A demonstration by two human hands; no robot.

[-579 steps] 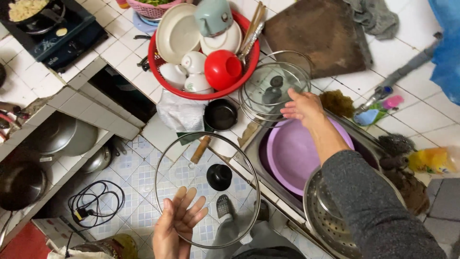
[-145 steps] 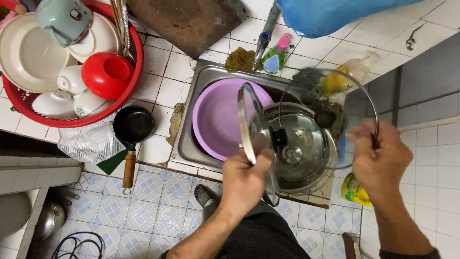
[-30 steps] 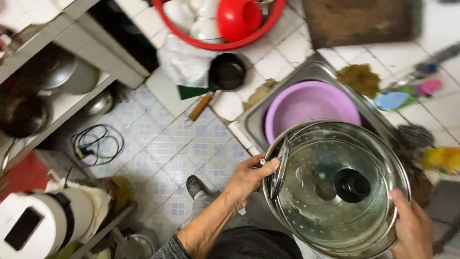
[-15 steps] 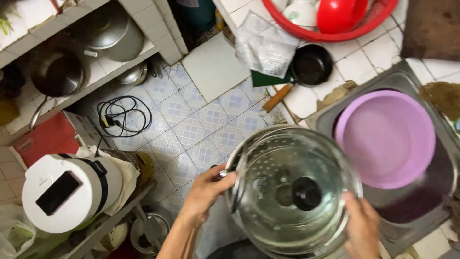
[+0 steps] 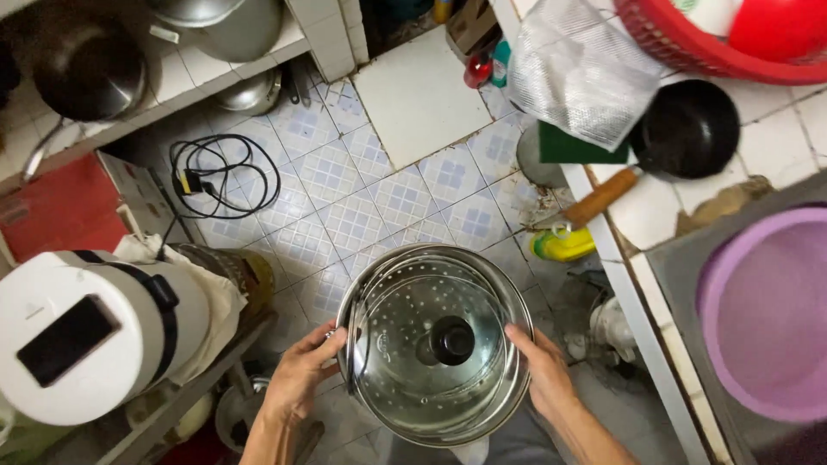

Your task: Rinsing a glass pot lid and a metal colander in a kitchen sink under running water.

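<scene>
Perforated steel steamer pot [image 5: 435,405] with glass lid [image 5: 431,340] inside, carried above floor. Left hand [image 5: 297,375], right hand [image 5: 544,372]: fingers grasping opposite rims. Rigid, smooth, probably slippery; lid fragile, loose.

Looking straight down: a floor [image 5: 345,207] of pale patterned tiles, with one plain white tile [image 5: 422,95] at twelve o'clock. A black cable [image 5: 215,172] coils on it at ten o'clock. White-tiled shelves [image 5: 172,86] run along the upper left, shadowed beneath. At three o'clock a white-tiled desk [image 5: 775,138] meets a steel sink [image 5: 680,275]. The light is even and soft.
</scene>
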